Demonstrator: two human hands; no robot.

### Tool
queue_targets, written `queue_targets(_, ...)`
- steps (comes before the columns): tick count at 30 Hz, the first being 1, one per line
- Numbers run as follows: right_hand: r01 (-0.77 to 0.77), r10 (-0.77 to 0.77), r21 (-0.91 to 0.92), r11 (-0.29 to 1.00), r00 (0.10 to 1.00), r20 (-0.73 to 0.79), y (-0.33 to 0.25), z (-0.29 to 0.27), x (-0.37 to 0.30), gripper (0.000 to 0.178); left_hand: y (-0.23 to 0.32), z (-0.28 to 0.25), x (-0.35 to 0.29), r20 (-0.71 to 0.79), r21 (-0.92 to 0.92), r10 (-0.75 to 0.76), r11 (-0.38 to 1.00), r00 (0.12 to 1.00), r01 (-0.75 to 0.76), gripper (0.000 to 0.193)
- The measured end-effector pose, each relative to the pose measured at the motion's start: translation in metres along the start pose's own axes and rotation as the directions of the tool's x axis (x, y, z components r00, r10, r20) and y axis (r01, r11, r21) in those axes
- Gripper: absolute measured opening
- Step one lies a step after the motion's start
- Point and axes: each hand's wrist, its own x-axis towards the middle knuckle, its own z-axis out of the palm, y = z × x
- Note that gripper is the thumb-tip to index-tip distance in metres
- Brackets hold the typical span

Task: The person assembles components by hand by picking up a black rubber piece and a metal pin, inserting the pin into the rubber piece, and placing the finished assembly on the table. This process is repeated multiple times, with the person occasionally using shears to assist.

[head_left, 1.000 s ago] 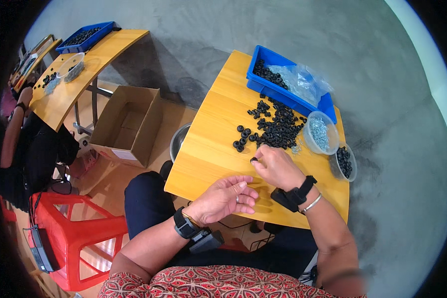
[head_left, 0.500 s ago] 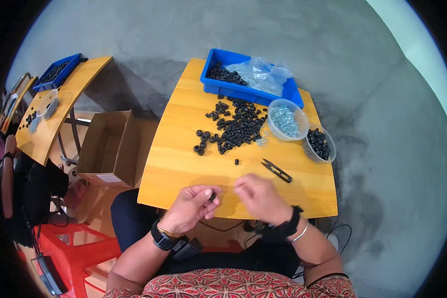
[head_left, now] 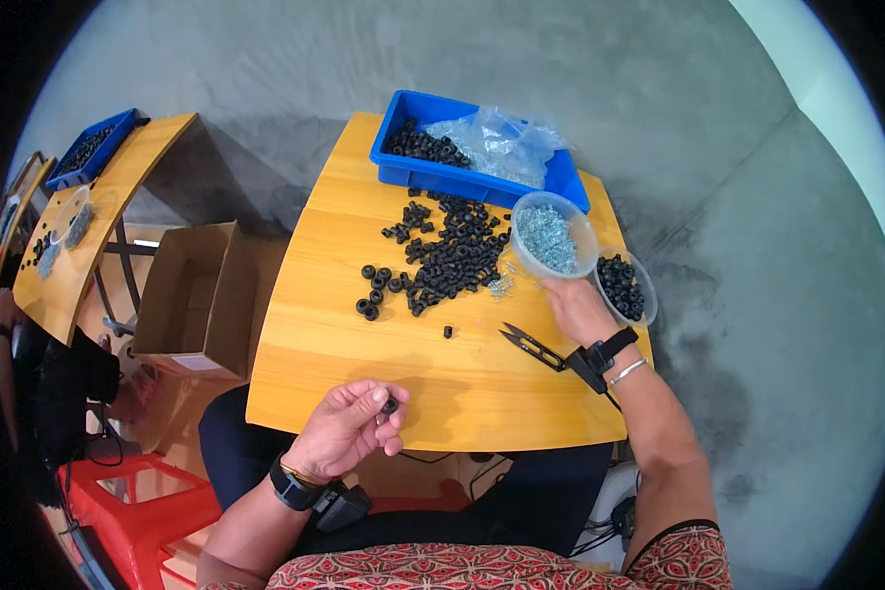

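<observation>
Near the table's front edge my left hand (head_left: pixel 349 430) is closed, pinching a small round black piece (head_left: pixel 390 404) between thumb and fingers. My right hand (head_left: pixel 578 313) reaches forward to the near rim of a round clear tub (head_left: pixel 524 258) heaped with small silvery metal parts (head_left: pixel 547 238). Its fingertips are hard to make out there, so their grip cannot be told. Beside that hand, to the right, is a second clear tub (head_left: pixel 649 305) of black pieces. Black thread snips (head_left: pixel 533 346) lie just left of my right wrist.
A pile of black pieces (head_left: pixel 454 258) spreads over the table (head_left: pixel 339 329), with a few loose silvery parts (head_left: pixel 502 286) alongside. Behind stands a blue bin (head_left: pixel 442 180) with black pieces and a plastic bag (head_left: pixel 509 147). A cardboard box (head_left: pixel 192 295) and red stool (head_left: pixel 138 506) are left.
My right hand has moved away from my left hand, forward and right to the tub of silvery parts. My left hand still pinches the black piece. The view has shifted slightly.
</observation>
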Motion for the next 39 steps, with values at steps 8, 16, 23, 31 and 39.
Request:
queue_targets(8,0.015,0.004,-0.139,0.990,0.990,0.139,-0.006,0.012,0.016,0.011,0.000,-0.002,0.002,-0.001,0.016,-0.004,1.000,1.000,0.004,0.023)
queue_targets(16,0.017,0.008,-0.191,0.981,0.991,0.130,-0.025,-0.003,0.015,0.012,0.001,0.002,0.002,0.021,0.025,-0.013,1.000,1.000,0.013,0.023)
queue_targets(23,0.036,0.043,-0.261,0.965,0.955,0.294,-0.034,0.007,0.019,0.017,-0.003,-0.005,-0.006,0.035,0.000,-0.010,1.000,0.999,0.010,0.024)
queue_targets(31,-0.037,-0.015,0.342,0.939,0.989,0.148,-0.072,-0.070,-0.018,0.012,0.007,0.002,-0.002,-0.009,0.006,-0.021,1.000,1.000,0.021,0.030)
queue_targets(39,-0.051,-0.069,0.670,0.740,0.986,0.152,-0.163,-0.096,-0.103,0.007,0.015,0.034,-0.030,0.263,-0.021,0.086,0.996,0.961,-0.083,0.029)
